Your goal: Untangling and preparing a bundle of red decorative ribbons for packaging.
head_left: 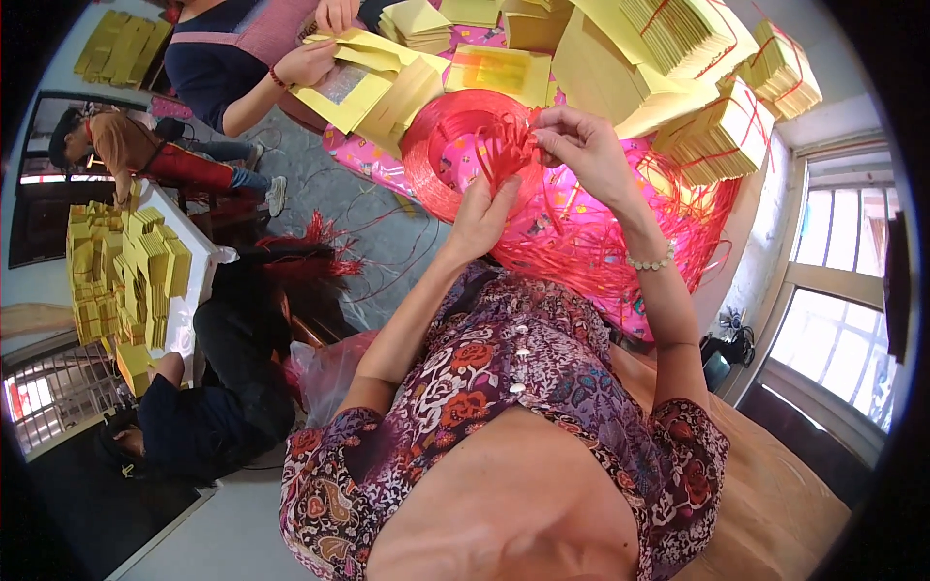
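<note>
My left hand [481,215] is closed around a bunch of red plastic strips [504,160], whose loose ends fan upward above my fingers. At the bunch's right edge my right hand [588,150] pinches strips between thumb and fingertips, with a bracelet on that wrist. Just behind and left of both hands lies a large coil of red plastic string [423,155], partly hidden by the bunch. Beneath and beside my right forearm spreads a tangled heap of loose red strips [581,247].
The table has a pink patterned cover [373,167]. Tied stacks of yellow card [712,136] stand at the far right. A co-worker's hands [308,63] hold a yellow card piece [363,97]. Two other people are by a white-covered table [184,329] with yellow stacks.
</note>
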A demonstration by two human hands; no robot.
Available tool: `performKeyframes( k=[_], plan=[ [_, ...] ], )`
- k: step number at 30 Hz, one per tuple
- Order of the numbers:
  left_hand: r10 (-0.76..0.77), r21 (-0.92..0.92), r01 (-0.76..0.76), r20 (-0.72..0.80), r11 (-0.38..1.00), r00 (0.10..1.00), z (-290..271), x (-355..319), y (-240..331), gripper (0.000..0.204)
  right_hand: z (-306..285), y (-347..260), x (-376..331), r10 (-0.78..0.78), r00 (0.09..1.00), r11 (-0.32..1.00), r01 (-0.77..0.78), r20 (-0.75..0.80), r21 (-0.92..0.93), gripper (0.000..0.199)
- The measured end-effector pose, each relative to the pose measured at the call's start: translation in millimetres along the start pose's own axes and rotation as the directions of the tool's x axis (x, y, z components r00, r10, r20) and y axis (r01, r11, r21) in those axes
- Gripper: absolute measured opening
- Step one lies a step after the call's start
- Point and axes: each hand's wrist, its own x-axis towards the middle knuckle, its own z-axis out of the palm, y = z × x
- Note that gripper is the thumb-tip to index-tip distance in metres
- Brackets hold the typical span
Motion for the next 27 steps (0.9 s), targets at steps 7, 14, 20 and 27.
performKeyframes(
  k=[7,14,20,27],
  plan=[
    [-0.113,-0.105,0.139,0.22,0.985,0.969,14,2,17,0.03,-1,17,-1,-0.15,0.98,0.988,0.153,-0.134,0.01,0.015],
    [-0.264,-0.247,0.33,0.265,0.911,0.928,12,3,27,0.023,-1,13,-1,-0.113,0.985,0.992,0.119,-0.131,0.039,0.018],
    [-0.306,-0.23,0.404,0.366,0.885,0.879,5,5,42,0.023,-9,7,-2,-0.116,0.99,0.991,0.121,-0.076,0.059,0.018],
    [-0.293,-0.134,0.348,0.316,0.928,0.902,-7,10,40,0.03,-4,9,-2,-0.184,0.979,0.982,0.187,-0.086,0.024,0.02]
  ],
)
